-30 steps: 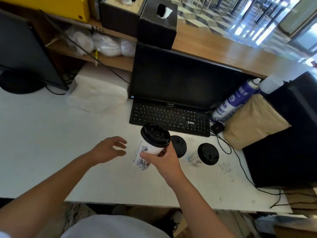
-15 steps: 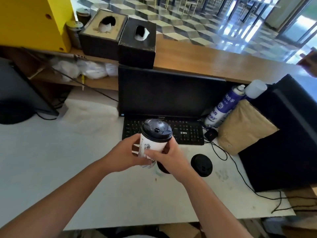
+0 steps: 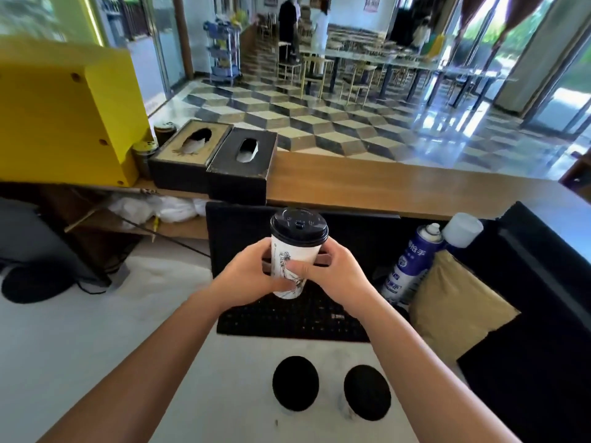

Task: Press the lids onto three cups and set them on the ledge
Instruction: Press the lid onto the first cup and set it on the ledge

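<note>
Both hands, left hand (image 3: 252, 274) and right hand (image 3: 335, 276), clasp the lidded paper cup (image 3: 295, 254) mid-wall, raised at 12 o'clock toward the wooden ledge (image 3: 399, 190); thin walls likely buckle if squeezed.

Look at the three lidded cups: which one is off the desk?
The cup held in both the left hand and right hand, raised before the monitor. The other two cups stand on the white desk.

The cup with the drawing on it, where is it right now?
The cup is held upright in mid-frame between the left hand and right hand, above the keyboard, below the wooden ledge.
</note>
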Demonstrator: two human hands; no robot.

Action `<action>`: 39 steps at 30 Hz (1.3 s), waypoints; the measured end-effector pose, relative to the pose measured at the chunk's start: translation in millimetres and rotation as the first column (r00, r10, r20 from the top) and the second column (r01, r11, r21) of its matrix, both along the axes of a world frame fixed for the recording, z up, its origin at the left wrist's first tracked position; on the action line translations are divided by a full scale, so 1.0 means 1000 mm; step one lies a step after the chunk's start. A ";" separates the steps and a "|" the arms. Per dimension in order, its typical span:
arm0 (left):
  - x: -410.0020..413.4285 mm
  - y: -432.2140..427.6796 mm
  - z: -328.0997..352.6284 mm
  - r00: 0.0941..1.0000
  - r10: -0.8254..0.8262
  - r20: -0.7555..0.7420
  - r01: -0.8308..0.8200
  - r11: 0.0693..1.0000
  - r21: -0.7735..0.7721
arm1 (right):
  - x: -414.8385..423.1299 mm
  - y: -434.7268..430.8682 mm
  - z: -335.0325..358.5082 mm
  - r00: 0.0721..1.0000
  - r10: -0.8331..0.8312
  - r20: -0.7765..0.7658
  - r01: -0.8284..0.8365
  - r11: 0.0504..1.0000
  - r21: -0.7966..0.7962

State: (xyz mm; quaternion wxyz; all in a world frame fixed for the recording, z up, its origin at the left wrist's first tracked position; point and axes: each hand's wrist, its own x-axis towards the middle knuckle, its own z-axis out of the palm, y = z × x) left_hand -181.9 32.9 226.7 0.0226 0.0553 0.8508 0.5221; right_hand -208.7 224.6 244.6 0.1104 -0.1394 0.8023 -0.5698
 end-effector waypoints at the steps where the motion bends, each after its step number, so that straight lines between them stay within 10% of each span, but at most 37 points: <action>1: -0.007 0.003 0.006 1.000 0.007 -0.021 -0.007 1.000 0.003 | -0.009 0.001 0.006 1.000 -0.002 -0.013 0.002 1.000 -0.003; 39: -0.197 0.025 0.009 0.958 0.285 -0.039 -0.283 0.958 0.043 | -0.212 -0.007 0.027 0.991 -0.042 -0.126 0.045 0.999 0.016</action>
